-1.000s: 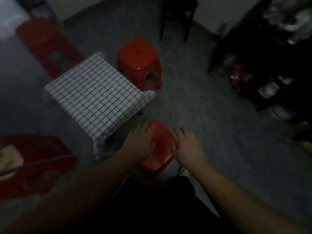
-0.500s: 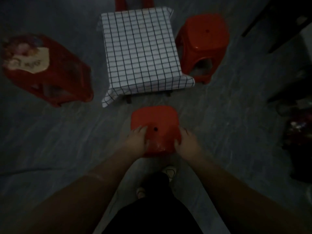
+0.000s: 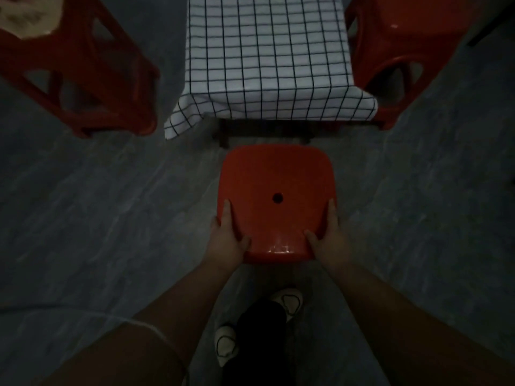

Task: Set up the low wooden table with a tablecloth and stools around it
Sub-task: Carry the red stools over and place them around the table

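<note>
Left hand (image 3: 227, 238) and right hand (image 3: 330, 238) grip opposite edges of a red stool (image 3: 276, 174) just before the checked tablecloth (image 3: 264, 51) covering the table; red stools flank it.

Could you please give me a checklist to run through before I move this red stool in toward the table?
1. Grip: left hand and right hand hold the near stool by its seat edges: ok.
2. Alignment: it faces the near side of the table, roughly centred: ok.
3. Tablecloth covers the top: ok.
4. Stool legs on the floor or lifted: cannot tell, the seat hides them.
5. Left stool and right stool stand beside the table: ok.
</note>
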